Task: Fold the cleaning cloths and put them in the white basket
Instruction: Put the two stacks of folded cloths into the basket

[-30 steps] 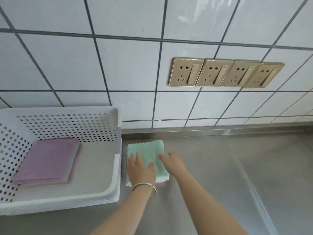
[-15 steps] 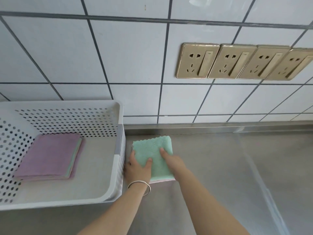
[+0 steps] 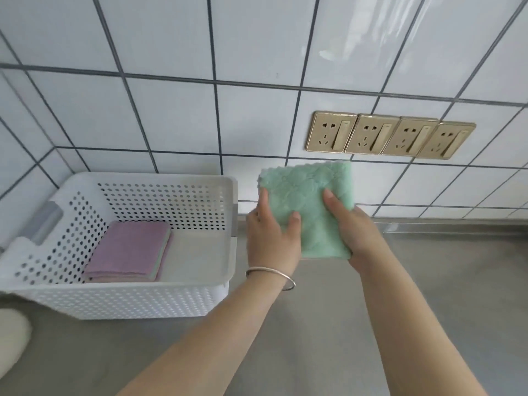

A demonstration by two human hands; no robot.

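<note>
A folded green cleaning cloth (image 3: 307,201) is lifted off the steel counter, just right of the white basket (image 3: 120,302). My left hand (image 3: 271,238) grips its left edge, thumb on top. My right hand (image 3: 353,228) holds its right edge, thumb on top and fingers hidden underneath. Inside the perforated basket lies a stack of folded cloths (image 3: 131,250), pink on top with a green layer showing at its edge, on the left half of the basket floor.
The steel counter (image 3: 428,295) stretches to the right and toward me. A white tiled wall with a row of gold sockets (image 3: 390,135) stands right behind. A pale rounded object (image 3: 11,335) sits at the lower left edge.
Both hands went from pressing the green cloth flat on the counter to gripping its sides and raising it into the air. The view also shifted, with the basket now further right.
</note>
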